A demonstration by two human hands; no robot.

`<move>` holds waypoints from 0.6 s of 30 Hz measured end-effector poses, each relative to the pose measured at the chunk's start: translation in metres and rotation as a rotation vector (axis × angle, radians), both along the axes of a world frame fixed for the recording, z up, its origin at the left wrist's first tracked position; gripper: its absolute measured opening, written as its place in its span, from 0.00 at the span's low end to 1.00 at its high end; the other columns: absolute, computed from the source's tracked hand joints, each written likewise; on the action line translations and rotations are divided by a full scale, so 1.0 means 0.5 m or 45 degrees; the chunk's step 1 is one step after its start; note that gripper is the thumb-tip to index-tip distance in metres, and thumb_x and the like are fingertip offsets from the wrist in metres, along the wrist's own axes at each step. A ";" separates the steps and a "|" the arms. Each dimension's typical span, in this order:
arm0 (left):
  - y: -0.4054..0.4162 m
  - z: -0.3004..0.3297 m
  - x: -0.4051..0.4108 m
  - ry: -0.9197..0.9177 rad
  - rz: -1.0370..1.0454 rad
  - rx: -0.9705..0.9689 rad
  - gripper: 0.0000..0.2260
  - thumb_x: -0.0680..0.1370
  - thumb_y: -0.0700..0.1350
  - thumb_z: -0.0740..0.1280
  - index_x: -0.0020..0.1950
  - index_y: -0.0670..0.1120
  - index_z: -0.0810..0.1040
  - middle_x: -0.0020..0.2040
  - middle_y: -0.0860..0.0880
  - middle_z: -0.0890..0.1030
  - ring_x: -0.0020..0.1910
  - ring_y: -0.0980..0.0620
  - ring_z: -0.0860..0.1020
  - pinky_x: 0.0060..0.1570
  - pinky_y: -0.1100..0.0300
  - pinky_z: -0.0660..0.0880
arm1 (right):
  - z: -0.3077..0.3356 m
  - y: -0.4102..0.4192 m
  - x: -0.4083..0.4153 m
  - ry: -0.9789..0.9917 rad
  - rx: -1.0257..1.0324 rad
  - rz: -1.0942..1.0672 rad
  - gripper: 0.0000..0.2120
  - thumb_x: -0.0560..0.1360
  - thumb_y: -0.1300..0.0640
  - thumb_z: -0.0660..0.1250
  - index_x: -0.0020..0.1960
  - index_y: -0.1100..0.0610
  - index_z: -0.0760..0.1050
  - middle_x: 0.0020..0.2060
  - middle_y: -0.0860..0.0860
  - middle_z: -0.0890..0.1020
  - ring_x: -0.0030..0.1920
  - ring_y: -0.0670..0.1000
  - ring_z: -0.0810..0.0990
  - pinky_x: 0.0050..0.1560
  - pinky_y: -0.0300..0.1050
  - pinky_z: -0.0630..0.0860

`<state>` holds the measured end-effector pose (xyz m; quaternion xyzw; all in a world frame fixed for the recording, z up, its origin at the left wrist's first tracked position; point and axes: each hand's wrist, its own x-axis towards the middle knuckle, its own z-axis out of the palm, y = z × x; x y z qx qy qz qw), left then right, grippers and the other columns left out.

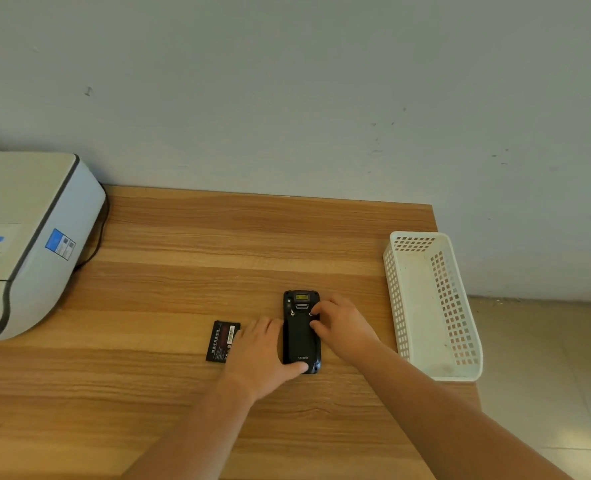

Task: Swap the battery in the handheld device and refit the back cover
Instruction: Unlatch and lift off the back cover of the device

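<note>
The black handheld device (301,336) lies face down on the wooden table (183,271), its back cover in place. My left hand (263,358) rests against the device's left side, thumb pressing on its lower end. My right hand (342,327) grips the right edge near the top, fingertips at a small latch on the cover. A loose black battery (221,341) with a printed label lies flat just left of my left hand, partly hidden by it.
A white perforated plastic basket (432,306), nothing in it, stands at the table's right edge. A large white printer (27,244) with a black cable sits at the far left. The table's right edge drops to a tiled floor (546,375).
</note>
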<state>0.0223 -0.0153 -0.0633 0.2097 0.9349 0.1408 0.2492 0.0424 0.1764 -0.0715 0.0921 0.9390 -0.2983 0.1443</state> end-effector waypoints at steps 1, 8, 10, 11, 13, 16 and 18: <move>0.000 0.000 0.007 0.011 -0.003 -0.007 0.35 0.67 0.71 0.65 0.67 0.53 0.67 0.63 0.55 0.70 0.63 0.53 0.67 0.65 0.54 0.65 | 0.001 -0.005 0.000 -0.020 0.005 0.023 0.15 0.77 0.50 0.66 0.63 0.50 0.74 0.62 0.47 0.72 0.63 0.48 0.70 0.60 0.42 0.72; -0.012 -0.015 0.027 0.034 -0.020 -0.126 0.35 0.70 0.71 0.63 0.70 0.51 0.67 0.65 0.52 0.70 0.67 0.51 0.66 0.67 0.54 0.63 | 0.008 -0.031 -0.023 -0.138 0.042 0.039 0.18 0.77 0.47 0.65 0.65 0.50 0.73 0.63 0.49 0.69 0.67 0.50 0.65 0.63 0.48 0.71; -0.014 -0.022 0.027 0.037 -0.057 -0.147 0.34 0.72 0.70 0.61 0.70 0.51 0.67 0.66 0.52 0.70 0.67 0.50 0.66 0.67 0.53 0.63 | 0.011 -0.038 -0.031 -0.170 0.076 0.038 0.17 0.78 0.47 0.64 0.65 0.51 0.73 0.63 0.50 0.68 0.67 0.51 0.65 0.61 0.49 0.73; -0.014 -0.025 0.026 0.037 -0.072 -0.151 0.34 0.72 0.70 0.61 0.70 0.50 0.68 0.66 0.52 0.70 0.67 0.50 0.66 0.67 0.53 0.63 | 0.012 -0.043 -0.035 -0.185 0.096 0.037 0.17 0.78 0.48 0.64 0.64 0.52 0.72 0.63 0.51 0.68 0.67 0.52 0.65 0.61 0.49 0.73; -0.012 -0.028 0.024 0.041 -0.096 -0.159 0.33 0.72 0.70 0.61 0.70 0.50 0.68 0.65 0.51 0.71 0.67 0.50 0.67 0.67 0.52 0.64 | 0.014 -0.051 -0.040 -0.214 0.124 0.028 0.17 0.78 0.49 0.63 0.65 0.53 0.72 0.63 0.51 0.68 0.67 0.53 0.65 0.60 0.50 0.74; -0.009 -0.030 0.022 0.056 -0.116 -0.167 0.33 0.72 0.70 0.61 0.70 0.49 0.69 0.65 0.51 0.71 0.66 0.49 0.67 0.67 0.51 0.64 | 0.015 -0.060 -0.044 -0.235 0.116 -0.018 0.18 0.77 0.49 0.63 0.65 0.54 0.71 0.64 0.52 0.67 0.66 0.53 0.65 0.61 0.50 0.73; -0.009 -0.031 0.023 0.064 -0.121 -0.166 0.33 0.72 0.69 0.61 0.69 0.49 0.69 0.64 0.51 0.72 0.66 0.49 0.67 0.66 0.52 0.65 | 0.016 -0.062 -0.047 -0.235 0.079 -0.058 0.17 0.77 0.49 0.63 0.63 0.55 0.72 0.63 0.53 0.68 0.65 0.54 0.66 0.61 0.49 0.72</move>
